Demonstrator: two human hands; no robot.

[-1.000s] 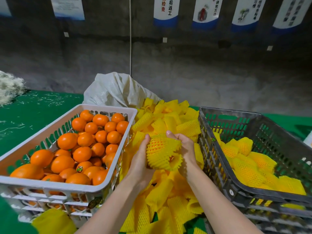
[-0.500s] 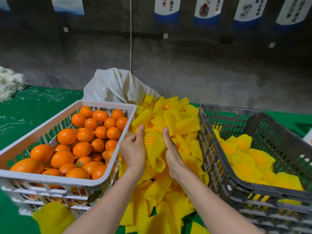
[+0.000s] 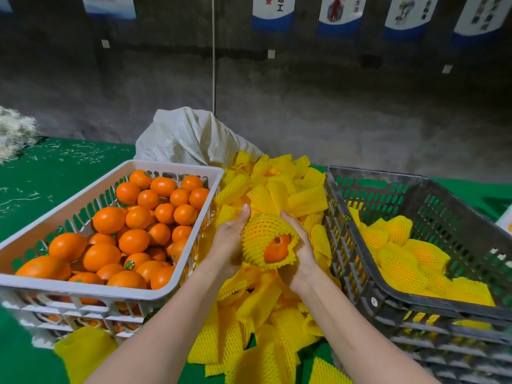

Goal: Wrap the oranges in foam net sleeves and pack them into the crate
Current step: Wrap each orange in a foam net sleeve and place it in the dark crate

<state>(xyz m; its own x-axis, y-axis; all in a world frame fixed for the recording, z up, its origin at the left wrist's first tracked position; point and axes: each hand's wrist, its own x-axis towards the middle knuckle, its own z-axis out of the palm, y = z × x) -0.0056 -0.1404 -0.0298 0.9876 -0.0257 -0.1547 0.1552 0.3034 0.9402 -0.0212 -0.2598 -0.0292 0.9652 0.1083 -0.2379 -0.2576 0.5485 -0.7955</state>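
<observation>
On the green table (image 3: 55, 173), seen from the head camera, three groups lie side by side.

At the left stands a white slotted crate (image 3: 110, 293), filled high with bare oranges (image 3: 133, 241). One near the front carries a small round sticker (image 3: 129, 264). This crate rests on another white crate, of which only the front edge shows.

Between the crates lies a loose pile of yellow sleeves (image 3: 277, 314), reaching from the near table edge back to a white woven sack (image 3: 188, 137). Above this pile both hands hold one orange (image 3: 277, 249), well clear of either crate. A foam net sleeve (image 3: 263, 234) covers its far part, while the near end shows bare through the sleeve's open mouth. The left hand (image 3: 230, 245) grips the sleeve from the left with the thumb laid up along its top; its other fingers are hidden behind. The right hand (image 3: 300, 253) cups it from the right and below, fingers curled round the net.

At the right a dark slotted crate (image 3: 346, 256) sits tilted on a second dark crate (image 3: 443, 356). It holds several wrapped oranges (image 3: 401, 268) in a single loose layer along its floor.

A single yellow sleeve (image 3: 83, 353) lies at the near left, by the white crate's corner. A heap of pale shredded fibre (image 3: 13, 134) sits at the far left edge, with strands scattered near it. Posters (image 3: 273, 9) hang on the grey wall behind.
</observation>
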